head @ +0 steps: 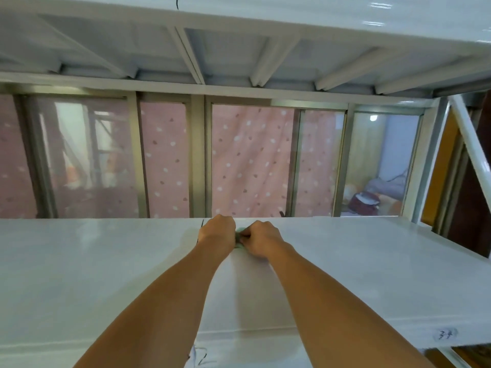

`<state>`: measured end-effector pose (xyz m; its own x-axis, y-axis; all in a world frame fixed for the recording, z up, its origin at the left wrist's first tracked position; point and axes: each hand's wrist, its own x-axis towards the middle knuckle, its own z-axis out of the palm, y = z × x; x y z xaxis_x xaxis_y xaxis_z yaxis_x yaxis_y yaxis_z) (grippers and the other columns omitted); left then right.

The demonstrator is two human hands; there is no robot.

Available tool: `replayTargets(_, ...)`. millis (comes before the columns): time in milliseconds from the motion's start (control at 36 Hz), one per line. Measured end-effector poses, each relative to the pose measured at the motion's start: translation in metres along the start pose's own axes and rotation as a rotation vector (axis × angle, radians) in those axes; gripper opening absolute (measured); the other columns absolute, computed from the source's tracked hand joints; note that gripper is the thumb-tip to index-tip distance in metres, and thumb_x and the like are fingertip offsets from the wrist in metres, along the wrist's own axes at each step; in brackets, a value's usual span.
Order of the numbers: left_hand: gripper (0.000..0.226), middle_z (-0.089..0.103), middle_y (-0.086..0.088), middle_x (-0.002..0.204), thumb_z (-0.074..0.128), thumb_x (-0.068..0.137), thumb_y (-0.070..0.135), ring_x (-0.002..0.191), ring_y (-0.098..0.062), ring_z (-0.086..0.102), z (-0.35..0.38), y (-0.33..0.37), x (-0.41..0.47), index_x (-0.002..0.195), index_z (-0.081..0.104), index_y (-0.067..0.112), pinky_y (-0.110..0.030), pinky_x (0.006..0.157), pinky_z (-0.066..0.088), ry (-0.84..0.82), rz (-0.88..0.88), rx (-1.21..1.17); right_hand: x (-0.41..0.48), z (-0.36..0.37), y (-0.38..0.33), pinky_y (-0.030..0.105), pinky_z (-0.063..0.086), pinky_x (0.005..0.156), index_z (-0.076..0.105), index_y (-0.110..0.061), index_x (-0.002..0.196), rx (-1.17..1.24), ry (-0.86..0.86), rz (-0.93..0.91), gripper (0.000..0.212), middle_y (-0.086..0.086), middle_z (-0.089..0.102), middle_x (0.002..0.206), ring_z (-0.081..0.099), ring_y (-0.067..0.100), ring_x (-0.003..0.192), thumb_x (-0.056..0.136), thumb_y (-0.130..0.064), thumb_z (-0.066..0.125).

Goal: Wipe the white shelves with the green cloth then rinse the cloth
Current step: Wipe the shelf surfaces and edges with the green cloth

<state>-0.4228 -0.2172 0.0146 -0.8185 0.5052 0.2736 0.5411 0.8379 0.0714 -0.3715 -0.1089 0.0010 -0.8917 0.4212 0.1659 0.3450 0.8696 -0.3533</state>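
Both hands, left [218,230] and right [261,239], bunch cloth [240,237] at shelf [106,261] rear; probably mid-wipe, rinsing left.

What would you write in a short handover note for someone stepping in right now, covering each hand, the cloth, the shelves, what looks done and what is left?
Left hand: closed, at the far edge of the white shelf, against the green cloth.
Right hand: closed, fingers pinching the same cloth.
Cloth: bunched small between both hands, mostly hidden, near the back middle of the shelf.
Shelves: the upper shelf shows only its underside.
Done: cannot tell how much has been wiped; the surface looks shiny and bare.
Left: finish wiping the shelves, then rinse the cloth. No sink in view.
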Motion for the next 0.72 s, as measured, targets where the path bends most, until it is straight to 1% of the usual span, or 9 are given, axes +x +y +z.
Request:
replayTargets(111, 0.019, 0.062, -0.009, 0.109, 0.057, 0.091, 0.008, 0.098, -0.027, 0.062, 0.008, -0.003, 0.022, 0.109, 0.064, 0.010, -0.033, 0.077, 0.048, 0.016, -0.023, -0.026, 0.025, 0.003, 0.004, 0.026, 0.042, 0.077, 0.075, -0.034, 0.115, 0.029, -0.007, 0.002, 0.029, 0.001, 0.070, 0.112, 0.055, 0.021, 0.084, 0.096, -0.046, 0.056)
replayTargets(250, 0.022, 0.061, -0.010, 0.113, 0.055, 0.092, 0.009, 0.103, -0.029, 0.062, 0.015, -0.001, 0.048, 0.112, 0.063, 0.011, -0.037, 0.081, 0.050, 0.022, -0.039, -0.032, 0.057, 0.010, 0.006, 0.027, 0.044, 0.080, 0.075, -0.028, 0.113, 0.065, 0.005, -0.006, 0.030, 0.005, 0.071, 0.110, 0.060, 0.023, 0.085, 0.097, -0.044, 0.055)
replayTargets(306, 0.020, 0.061, -0.008, 0.105, 0.056, 0.092, 0.008, 0.097, -0.028, 0.062, 0.017, -0.001, 0.058, 0.110, 0.064, 0.010, -0.036, 0.077, 0.050, 0.010, -0.049, -0.032, 0.068, 0.011, 0.007, 0.029, 0.046, 0.084, 0.075, -0.029, 0.114, 0.035, -0.005, -0.033, 0.030, 0.005, 0.071, 0.115, 0.063, 0.026, 0.092, 0.097, -0.044, 0.055)
replayTargets(361, 0.019, 0.057, -0.006, 0.094, 0.057, 0.091, 0.007, 0.089, -0.026, 0.058, 0.016, -0.002, 0.068, 0.109, 0.064, 0.010, -0.034, 0.073, 0.048, -0.005, -0.055, -0.020, 0.076, 0.011, 0.009, 0.032, 0.048, 0.092, 0.075, -0.031, 0.116, 0.016, -0.007, -0.073, 0.029, 0.004, 0.067, 0.128, 0.063, 0.029, 0.103, 0.097, -0.043, 0.055)
replayTargets(389, 0.019, 0.055, -0.006, 0.091, 0.058, 0.091, 0.007, 0.089, -0.026, 0.058, 0.016, -0.002, 0.073, 0.109, 0.063, 0.009, -0.033, 0.072, 0.047, -0.010, -0.056, -0.014, 0.080, 0.010, 0.010, 0.034, 0.049, 0.094, 0.075, -0.031, 0.116, -0.002, -0.010, -0.095, 0.029, 0.004, 0.067, 0.129, 0.063, 0.030, 0.106, 0.097, -0.042, 0.055)
replayTargets(472, 0.017, 0.052, -0.004, 0.086, 0.058, 0.092, 0.008, 0.088, -0.025, 0.056, 0.017, -0.002, 0.086, 0.109, 0.061, 0.009, -0.033, 0.072, 0.045, -0.018, -0.065, -0.008, 0.087, 0.003, 0.014, 0.033, 0.052, 0.087, 0.076, -0.030, 0.114, -0.058, -0.047, -0.154, 0.033, 0.004, 0.072, 0.112, 0.064, 0.027, 0.099, 0.096, -0.043, 0.052)
replayTargets(556, 0.016, 0.045, -0.003, 0.077, 0.057, 0.090, 0.005, 0.085, -0.026, 0.057, 0.023, -0.003, 0.096, 0.104, 0.063, 0.009, -0.033, 0.072, 0.047, -0.020, -0.069, 0.015, 0.095, -0.005, 0.025, 0.030, 0.051, 0.083, 0.074, -0.030, 0.117, -0.014, -0.090, -0.198, 0.031, 0.001, 0.073, 0.112, 0.064, 0.024, 0.097, 0.092, -0.037, 0.059)
replayTargets(639, 0.018, 0.050, 0.000, 0.076, 0.060, 0.088, 0.007, 0.081, -0.025, 0.057, 0.026, -0.005, 0.101, 0.102, 0.068, 0.014, -0.032, 0.069, 0.047, -0.025, -0.048, 0.009, 0.097, -0.009, 0.036, 0.031, 0.051, 0.089, 0.070, -0.030, 0.125, 0.024, -0.091, -0.226, 0.035, 0.000, 0.071, 0.118, 0.063, 0.023, 0.102, 0.090, -0.033, 0.065)
replayTargets(722, 0.017, 0.063, -0.001, 0.089, 0.064, 0.089, 0.018, 0.081, -0.024, 0.060, 0.026, -0.010, 0.103, 0.102, 0.072, 0.024, -0.032, 0.068, 0.047, -0.034, -0.028, -0.037, 0.101, -0.005, 0.037, 0.032, 0.051, 0.092, 0.070, -0.030, 0.125, 0.017, -0.059, -0.246, 0.035, 0.002, 0.071, 0.118, 0.063, 0.025, 0.102, 0.090, -0.031, 0.065)
